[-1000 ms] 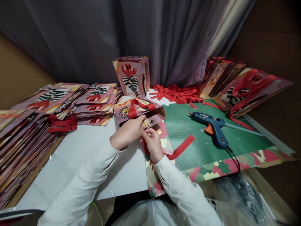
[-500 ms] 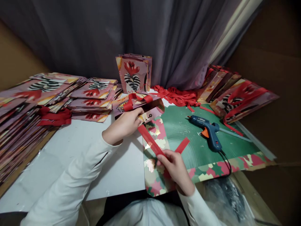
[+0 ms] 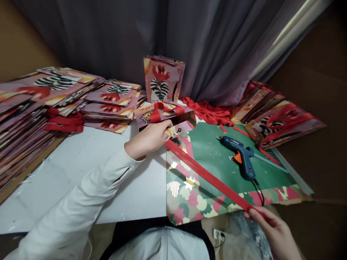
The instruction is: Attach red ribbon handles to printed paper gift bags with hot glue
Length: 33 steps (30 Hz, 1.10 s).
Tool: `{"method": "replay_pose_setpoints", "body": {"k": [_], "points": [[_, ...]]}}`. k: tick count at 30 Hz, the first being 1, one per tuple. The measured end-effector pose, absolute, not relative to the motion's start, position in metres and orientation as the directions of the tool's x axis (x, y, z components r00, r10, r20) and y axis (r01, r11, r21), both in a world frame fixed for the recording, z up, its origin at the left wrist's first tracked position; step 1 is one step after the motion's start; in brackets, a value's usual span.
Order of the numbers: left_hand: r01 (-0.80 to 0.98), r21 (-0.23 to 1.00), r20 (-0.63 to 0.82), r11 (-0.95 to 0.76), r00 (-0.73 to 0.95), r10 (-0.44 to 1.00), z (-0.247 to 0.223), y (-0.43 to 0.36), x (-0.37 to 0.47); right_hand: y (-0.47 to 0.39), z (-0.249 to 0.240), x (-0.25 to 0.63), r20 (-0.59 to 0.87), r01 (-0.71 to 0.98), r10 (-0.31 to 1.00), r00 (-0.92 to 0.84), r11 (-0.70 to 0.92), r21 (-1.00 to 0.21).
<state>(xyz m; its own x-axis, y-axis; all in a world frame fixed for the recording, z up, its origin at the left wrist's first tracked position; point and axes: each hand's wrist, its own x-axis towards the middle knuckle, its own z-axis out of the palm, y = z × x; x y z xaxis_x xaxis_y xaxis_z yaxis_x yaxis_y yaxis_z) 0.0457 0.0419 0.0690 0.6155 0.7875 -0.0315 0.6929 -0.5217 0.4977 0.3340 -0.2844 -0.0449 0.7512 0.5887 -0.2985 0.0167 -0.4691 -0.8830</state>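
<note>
My left hand (image 3: pixel 154 136) grips the near side of a printed paper gift bag (image 3: pixel 187 124), its mouth gaping toward the right. A loop of red ribbon lies across the bag's far panel. From under my left fingers a red ribbon (image 3: pixel 208 177) stretches tight toward the lower right. Its other end is pinched between the thumb and fingers of my right hand (image 3: pixel 273 225), past the front edge of the table. To the right of the ribbon a blue glue gun (image 3: pixel 241 153) with an orange trigger lies on the green mat (image 3: pixel 208 144).
Flat printed bags (image 3: pixel 108 97) are stacked on the left, with a red ribbon bundle (image 3: pixel 65 121) among them. One bag (image 3: pixel 162 81) stands upright at the back beside a red ribbon heap (image 3: pixel 210 112). Bags with ribbons (image 3: pixel 282 121) lean at the right. A black cord hangs off the front edge.
My right hand has moved down and right along the ribbon, drawing it out to a longer straight length. My left hand still holds the bag; the whole view has shifted slightly.
</note>
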Motion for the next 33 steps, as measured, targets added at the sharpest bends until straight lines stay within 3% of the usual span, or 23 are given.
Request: {"method": "replay_pose_setpoints", "body": {"k": [2, 5, 8, 10, 12, 14, 15, 18, 27, 33], "points": [[0.690, 0.502, -0.030, -0.522, 0.616, 0.787, 0.068, 0.042, 0.046, -0.287, -0.049, 0.345, -0.269, -0.111, 0.497, 0.825, -0.323, -0.940], [0.680, 0.507, -0.019, -0.530, 0.623, 0.782, 0.065, 0.043, 0.047, -0.268, -0.048, 0.352, -0.173, -0.214, 0.386, 0.906, 0.065, -0.975], [0.683, 0.501, -0.018, -0.532, 0.622, 0.782, 0.059, 0.045, 0.049, -0.221, -0.038, 0.346, -0.060, -0.241, 0.432, 0.900, 0.378, -0.894], [0.682, 0.490, -0.013, -0.543, 0.628, 0.778, 0.055, 0.045, 0.050, -0.177, -0.030, 0.332, 0.006, -0.290, 0.554, 0.832, 0.445, -0.847], [0.687, 0.472, -0.025, -0.552, 0.637, 0.771, 0.052, 0.045, 0.052, -0.131, -0.024, 0.310, -0.027, -0.415, 0.765, 0.643, 0.319, -0.852], [0.702, 0.440, -0.056, -0.560, 0.643, 0.764, 0.050, 0.044, 0.054, -0.087, -0.022, 0.283, -0.109, -0.447, 0.922, 0.371, 0.074, -0.892], [0.712, 0.422, -0.071, -0.562, 0.644, 0.762, 0.049, 0.043, 0.055, -0.069, -0.023, 0.270, -0.137, -0.406, 0.963, 0.232, -0.033, -0.913], [0.737, 0.378, -0.091, -0.561, 0.632, 0.770, 0.047, 0.040, 0.057, -0.032, -0.030, 0.240, -0.152, -0.349, 0.987, 0.058, -0.122, -0.929], [0.786, 0.312, -0.088, -0.533, 0.583, 0.808, 0.045, 0.039, 0.063, -0.027, -0.043, 0.234, -0.176, -0.326, 0.982, -0.066, -0.188, -0.927], [0.760, 0.381, -0.038, -0.526, 0.581, 0.813, 0.044, 0.037, 0.064, -0.027, -0.041, 0.236, -0.182, -0.276, 0.982, -0.051, -0.189, -0.942]]}}
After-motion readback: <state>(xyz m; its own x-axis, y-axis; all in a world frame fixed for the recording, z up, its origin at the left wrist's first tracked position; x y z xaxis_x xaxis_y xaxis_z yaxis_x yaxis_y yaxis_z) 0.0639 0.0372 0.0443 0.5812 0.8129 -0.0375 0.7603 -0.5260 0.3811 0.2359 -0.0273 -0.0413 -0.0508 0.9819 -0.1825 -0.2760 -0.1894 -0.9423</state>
